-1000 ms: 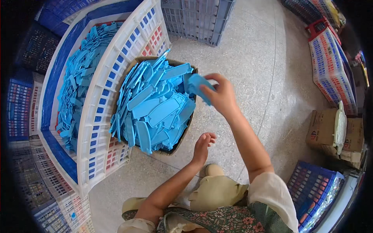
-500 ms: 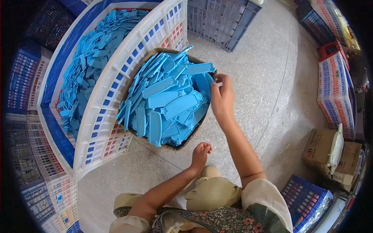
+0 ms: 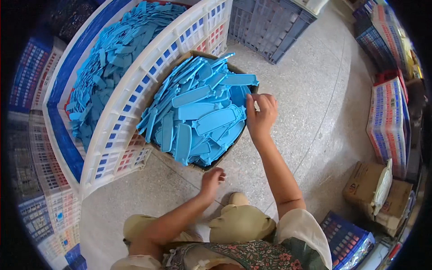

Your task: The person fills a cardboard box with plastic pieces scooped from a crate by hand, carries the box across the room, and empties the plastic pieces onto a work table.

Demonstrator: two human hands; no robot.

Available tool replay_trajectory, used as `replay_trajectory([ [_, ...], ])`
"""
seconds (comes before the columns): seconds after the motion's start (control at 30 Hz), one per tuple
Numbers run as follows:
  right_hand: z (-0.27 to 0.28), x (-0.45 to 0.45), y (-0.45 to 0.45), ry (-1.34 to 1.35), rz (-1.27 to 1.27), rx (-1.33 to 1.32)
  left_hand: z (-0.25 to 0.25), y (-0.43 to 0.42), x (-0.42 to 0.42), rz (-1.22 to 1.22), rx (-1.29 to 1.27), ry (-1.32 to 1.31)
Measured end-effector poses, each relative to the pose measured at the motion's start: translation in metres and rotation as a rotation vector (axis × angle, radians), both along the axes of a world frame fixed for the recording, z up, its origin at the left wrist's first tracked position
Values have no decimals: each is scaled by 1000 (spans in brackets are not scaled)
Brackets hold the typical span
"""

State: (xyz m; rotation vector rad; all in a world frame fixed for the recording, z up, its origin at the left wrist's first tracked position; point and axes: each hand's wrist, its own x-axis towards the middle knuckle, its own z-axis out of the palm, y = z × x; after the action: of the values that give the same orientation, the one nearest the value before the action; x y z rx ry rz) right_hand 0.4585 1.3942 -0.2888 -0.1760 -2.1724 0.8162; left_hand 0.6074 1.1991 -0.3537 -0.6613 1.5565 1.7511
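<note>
A cardboard box on the floor before me is heaped with flat, elongated light-blue plastic pieces. My right hand is closed at the box's right edge, thumb toward the inside and fingers curled over the rim. Just below the box's near edge, my left hand is loosely curled, with no object visible in it. Against the box's left side stands a large white lattice crate, which holds many more blue pieces.
A grey plastic crate stands beyond the box. Stacked crates line the right side, with cardboard cartons and a blue basket nearer me. More crates are stacked at the left. Speckled floor extends right of the box.
My left hand has moved left and nearer the box's front edge. My right hand has closed more over the right rim. The whole view has shifted slightly.
</note>
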Motion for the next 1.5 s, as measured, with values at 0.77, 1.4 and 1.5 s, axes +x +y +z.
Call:
replay_trajectory([
  [0.77, 83, -88, 22, -585, 775, -94, 86, -96, -69, 276, -215, 584],
  [1.4, 54, -99, 44, -602, 466, -51, 62, -112, -82, 101, -515, 464],
  [1.5, 45, -123, 43, -780, 565, 424, 53, -110, -85, 52, -587, 403],
])
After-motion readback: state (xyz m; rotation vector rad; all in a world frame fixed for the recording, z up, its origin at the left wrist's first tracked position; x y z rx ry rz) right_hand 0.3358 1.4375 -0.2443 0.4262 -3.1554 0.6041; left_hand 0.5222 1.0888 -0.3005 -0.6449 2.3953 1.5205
